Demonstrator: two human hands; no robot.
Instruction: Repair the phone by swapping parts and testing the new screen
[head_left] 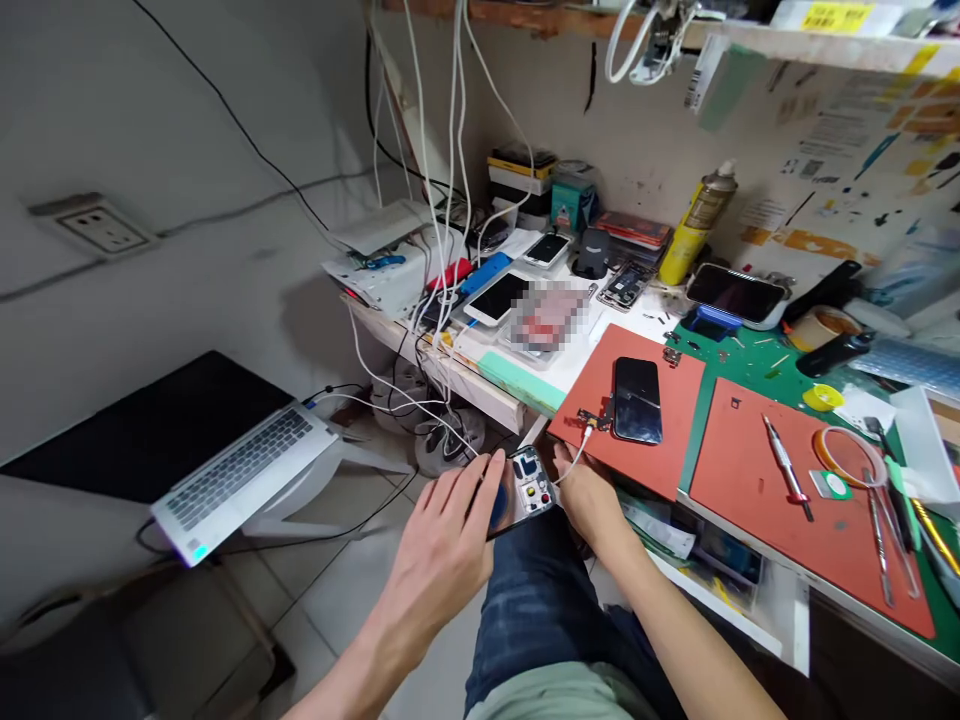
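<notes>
Pale green top (559, 692), bottom centre of frame; dark blue jeans (525, 590), faded in patches, just above; left hand (454, 515), right hand (589, 492) bare.

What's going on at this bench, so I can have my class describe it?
The person's left hand holds a handset, camera side up, above the legs. The right hand, partly hidden, is at the edge of a red mat. A white cable loops from that edge toward the handset. A black phone lies on the mat, and a laptop stands open nearby.
</notes>
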